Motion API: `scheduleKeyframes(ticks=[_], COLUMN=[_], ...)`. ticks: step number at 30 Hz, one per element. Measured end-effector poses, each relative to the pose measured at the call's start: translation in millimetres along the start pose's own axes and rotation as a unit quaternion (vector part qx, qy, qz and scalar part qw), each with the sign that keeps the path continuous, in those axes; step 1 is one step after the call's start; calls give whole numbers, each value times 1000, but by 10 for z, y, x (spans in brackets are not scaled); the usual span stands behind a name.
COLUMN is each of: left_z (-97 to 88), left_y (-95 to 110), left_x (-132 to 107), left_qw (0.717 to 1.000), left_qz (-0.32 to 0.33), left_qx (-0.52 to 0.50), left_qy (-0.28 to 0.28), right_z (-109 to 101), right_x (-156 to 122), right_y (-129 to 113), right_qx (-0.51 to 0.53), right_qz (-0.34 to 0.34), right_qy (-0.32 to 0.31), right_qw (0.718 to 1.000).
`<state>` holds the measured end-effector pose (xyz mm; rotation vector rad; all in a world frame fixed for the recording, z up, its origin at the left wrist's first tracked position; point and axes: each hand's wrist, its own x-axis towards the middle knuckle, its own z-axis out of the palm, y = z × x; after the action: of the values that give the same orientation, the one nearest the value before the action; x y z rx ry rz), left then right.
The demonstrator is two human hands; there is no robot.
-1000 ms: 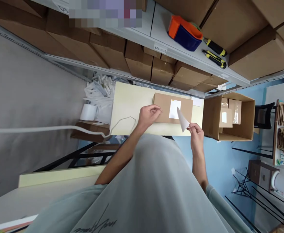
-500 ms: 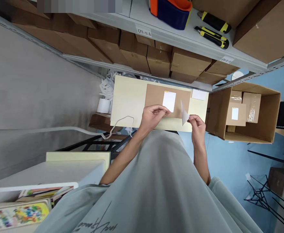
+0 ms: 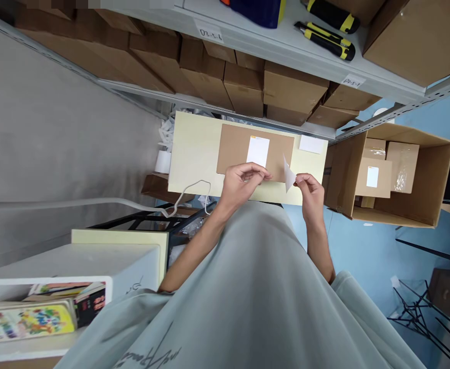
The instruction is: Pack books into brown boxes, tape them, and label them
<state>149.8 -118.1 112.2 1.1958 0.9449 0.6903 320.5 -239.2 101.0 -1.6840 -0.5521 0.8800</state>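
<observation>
A flat brown cardboard box point(image 3: 232, 148) lies on the cream tabletop point(image 3: 196, 154), with a white label point(image 3: 258, 149) on its upper face. My right hand point(image 3: 311, 197) pinches a thin white sheet of paper point(image 3: 288, 175) by its lower right edge. The sheet stands tilted and curled above the box's right end. Over the box's near edge is my left hand point(image 3: 244, 183), thumb and fingers drawn together just below the label. Whether anything sits between those fingertips cannot be made out. Near the table's back right lies a white stack of paper point(image 3: 311, 144).
A metal shelf point(image 3: 217, 41) with cardboard boxes and utility knives point(image 3: 327, 41) overhangs the table's far side. At right stands an open carton point(image 3: 340, 179) holding smaller boxes. A white cable point(image 3: 113, 201) crosses to the table's left front. Books point(image 3: 33, 320) fill a white cabinet at lower left.
The view has shifted, so the box and table appear slightly further left and up. My left fingertips sit a little further right relative to the label. The sheet stays in my right hand.
</observation>
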Motion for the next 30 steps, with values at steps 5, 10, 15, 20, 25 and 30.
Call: scheduleKeyframes(ticks=[5, 10, 15, 20, 25, 30], left_z=[21, -1, -76, -207, -348, -486], left_y=[20, 35, 18, -16, -23, -22], left_x=[-69, -109, -112, -124, -131, -113], left_qw=[1000, 1000, 1000, 1000, 999, 999], left_qz=[-8, -14, -10, -15, -19, -25], left_qx=[-6, -4, -14, -22, -24, -22], left_qy=[-1, 2, -9, -14, -16, -31], right_z=[-10, 31, 108, 208, 350, 515], right_x=[-38, -97, -139, -165, -184, -185], right_y=[4, 0, -43, -115, -162, -186], right_qx=[-6, -18, -23, -45, -57, -91], right_qz=[-7, -21, -36, -45, -69, -134], right_qy=[-10, -21, -16, -12, -7, 25], right_qw=[1000, 999, 999, 998, 996, 986])
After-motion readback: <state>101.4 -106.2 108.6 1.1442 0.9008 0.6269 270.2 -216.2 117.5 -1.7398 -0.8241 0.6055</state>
